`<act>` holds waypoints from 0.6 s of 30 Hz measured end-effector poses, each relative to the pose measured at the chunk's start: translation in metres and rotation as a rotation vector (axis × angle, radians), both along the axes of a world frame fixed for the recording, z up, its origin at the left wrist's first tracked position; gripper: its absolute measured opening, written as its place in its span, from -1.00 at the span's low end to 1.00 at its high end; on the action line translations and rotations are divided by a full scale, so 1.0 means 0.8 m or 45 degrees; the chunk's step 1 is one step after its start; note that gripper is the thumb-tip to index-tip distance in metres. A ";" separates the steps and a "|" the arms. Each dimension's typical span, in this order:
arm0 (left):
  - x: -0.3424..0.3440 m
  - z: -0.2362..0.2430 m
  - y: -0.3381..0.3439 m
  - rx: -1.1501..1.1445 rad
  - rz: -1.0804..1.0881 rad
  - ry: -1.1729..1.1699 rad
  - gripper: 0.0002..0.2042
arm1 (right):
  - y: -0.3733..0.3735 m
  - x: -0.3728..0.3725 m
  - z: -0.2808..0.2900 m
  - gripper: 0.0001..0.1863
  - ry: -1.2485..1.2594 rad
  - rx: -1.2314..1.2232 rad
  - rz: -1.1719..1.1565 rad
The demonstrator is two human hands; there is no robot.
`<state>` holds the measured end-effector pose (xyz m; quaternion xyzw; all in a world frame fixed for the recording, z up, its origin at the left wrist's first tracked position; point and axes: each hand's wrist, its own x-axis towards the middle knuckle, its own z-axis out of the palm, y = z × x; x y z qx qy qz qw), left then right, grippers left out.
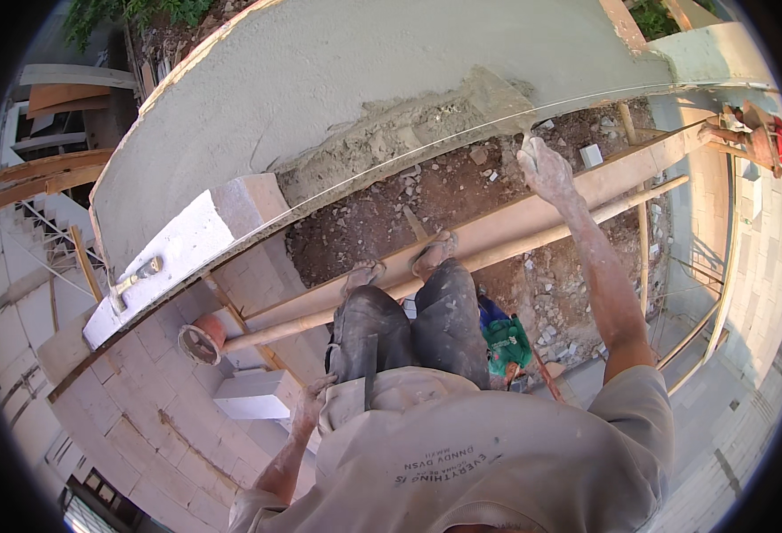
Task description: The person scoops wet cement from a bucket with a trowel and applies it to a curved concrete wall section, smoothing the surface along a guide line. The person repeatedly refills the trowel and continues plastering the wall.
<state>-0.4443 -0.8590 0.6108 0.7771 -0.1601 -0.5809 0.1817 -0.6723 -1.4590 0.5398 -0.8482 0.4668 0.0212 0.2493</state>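
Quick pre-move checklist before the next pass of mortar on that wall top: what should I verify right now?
1. Right hand at the wet mortar edge: ok; whether it grips a tool, cannot tell.
2. Left hand free, resting at the hip: ok.
3. Both feet on the wooden plank: ok, but the drop below is open.
4. String line stretched along the wall: ok.
5. Hammer lying on the white block near its edge: not ok.
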 end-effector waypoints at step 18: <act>-0.017 0.006 -0.021 0.225 -0.169 -0.281 -0.70 | 0.021 -0.054 -0.247 -0.62 -0.646 -0.169 -0.221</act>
